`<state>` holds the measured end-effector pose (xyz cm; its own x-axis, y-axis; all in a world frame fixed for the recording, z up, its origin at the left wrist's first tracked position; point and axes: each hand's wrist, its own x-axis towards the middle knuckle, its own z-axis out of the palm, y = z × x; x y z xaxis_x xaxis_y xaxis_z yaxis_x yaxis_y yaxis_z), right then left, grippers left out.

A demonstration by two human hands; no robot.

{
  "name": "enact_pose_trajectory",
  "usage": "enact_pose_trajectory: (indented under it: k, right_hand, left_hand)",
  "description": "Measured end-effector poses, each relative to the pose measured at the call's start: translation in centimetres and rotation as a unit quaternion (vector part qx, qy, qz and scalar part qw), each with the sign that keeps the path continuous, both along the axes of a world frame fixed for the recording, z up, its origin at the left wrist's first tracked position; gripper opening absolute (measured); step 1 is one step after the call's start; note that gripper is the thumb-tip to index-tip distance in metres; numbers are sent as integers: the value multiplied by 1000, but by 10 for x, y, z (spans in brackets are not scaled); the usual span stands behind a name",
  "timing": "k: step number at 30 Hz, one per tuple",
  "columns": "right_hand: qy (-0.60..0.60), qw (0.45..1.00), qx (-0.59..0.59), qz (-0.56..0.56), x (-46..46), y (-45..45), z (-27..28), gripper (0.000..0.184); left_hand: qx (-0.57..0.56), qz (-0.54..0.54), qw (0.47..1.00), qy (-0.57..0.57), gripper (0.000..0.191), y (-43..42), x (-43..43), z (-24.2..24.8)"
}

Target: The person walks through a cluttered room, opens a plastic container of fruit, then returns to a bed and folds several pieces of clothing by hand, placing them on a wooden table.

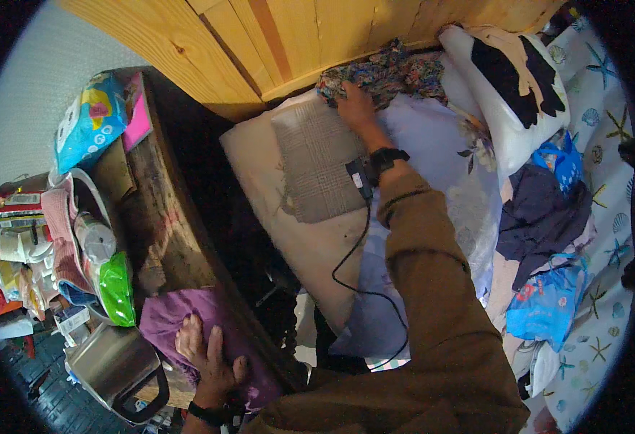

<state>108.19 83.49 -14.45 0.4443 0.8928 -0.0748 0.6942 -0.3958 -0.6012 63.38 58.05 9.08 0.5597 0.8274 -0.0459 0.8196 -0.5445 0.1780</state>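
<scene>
My left hand [206, 352] rests palm down on a purple cloth [163, 317], fingers spread. That cloth lies on the worn wooden tabletop [171, 233]. Farther off, my right hand [358, 108] has its fingers curled on the left end of a crumpled multicoloured cloth [388, 81], against the wooden panel. Just below that hand is a folded grey-beige checked cloth [320, 157] with a fringed edge, on a beige bed surface [257, 163]. A black device with a cable [359, 179] sits at my right wrist, beside a dark wristband [388, 160].
A wooden plank panel [306, 43] borders the far side. Left on the table are a steel kettle-like vessel [114, 363], a blue plastic pack [92, 122] and a green packet [117, 293]. Rightward lie a white pillow [461, 70], dark clothing [539, 211] and a blue bag [547, 304].
</scene>
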Motion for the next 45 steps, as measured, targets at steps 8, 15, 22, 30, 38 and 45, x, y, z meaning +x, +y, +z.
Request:
enact_pose_trajectory:
  k: [8, 15, 22, 30, 38, 45]
  right_hand:
    - [485, 818, 288, -117, 67, -31, 142, 30]
    - [373, 821, 432, 4, 110, -99, 323, 25]
    - [568, 701, 411, 130, 120, -209, 512, 27]
    - [482, 729, 480, 75, 68, -332, 657, 25]
    - [336, 793, 509, -2, -9, -427, 740, 25]
    - [386, 740, 551, -26, -51, -476, 748, 18]
  left_hand:
    - [55, -16, 998, -26, 59, 8, 13, 0]
    - [87, -21, 994, -68, 61, 9, 21, 6]
    - [123, -28, 987, -101, 62, 4, 20, 6]
    - [121, -43, 984, -126, 63, 5, 9, -6]
    - [32, -94, 983, -155, 66, 15, -5, 4]
    - [-132, -214, 916, -312, 54, -28, 14, 75]
